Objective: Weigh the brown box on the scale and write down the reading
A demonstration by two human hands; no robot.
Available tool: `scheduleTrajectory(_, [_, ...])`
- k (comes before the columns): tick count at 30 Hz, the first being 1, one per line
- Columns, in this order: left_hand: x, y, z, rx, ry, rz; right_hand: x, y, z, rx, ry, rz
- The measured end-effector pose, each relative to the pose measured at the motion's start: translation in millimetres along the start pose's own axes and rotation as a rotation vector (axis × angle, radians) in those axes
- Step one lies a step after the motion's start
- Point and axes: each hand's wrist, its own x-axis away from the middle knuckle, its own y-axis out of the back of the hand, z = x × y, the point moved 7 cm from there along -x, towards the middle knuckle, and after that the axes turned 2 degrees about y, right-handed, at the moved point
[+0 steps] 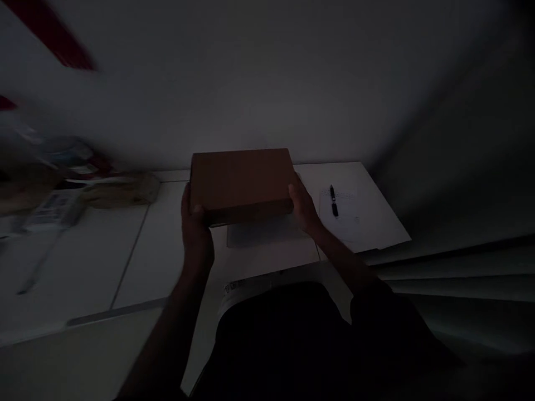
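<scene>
Above the white table [137, 245], a closed brown box [241, 184] sits level between both hands, its long side facing the person and a faint shadow under it on the tabletop. At its near left corner the left hand [194, 225] clamps the box, thumb up on the front edge and the fingers hidden behind the left end, while the right hand [304, 207] clamps the right end with fingers closed against the side wall. Just right of that hand a black pen [333, 201] lies on a sheet of paper [355, 220], and blurred clutter [83, 184] lies well apart at far left.
</scene>
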Motion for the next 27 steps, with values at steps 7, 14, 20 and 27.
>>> scheduleTrajectory(7, [5,72.3,-15,0.036,-0.063,-0.177,-25,-70,12,-0.002,0.039,0.189])
scheduleTrajectory(14, [23,143.1,-5,-0.038,-0.075,-0.341,-34,-157,4,-0.054,0.037,0.418])
scheduleTrajectory(20, [35,189.7,12,-0.099,0.016,-0.466,-26,-207,-4,-0.061,0.003,0.486])
scheduleTrajectory(27, [39,205.2,27,-0.084,0.033,-0.46,-18,-220,-6,-0.079,0.01,0.515])
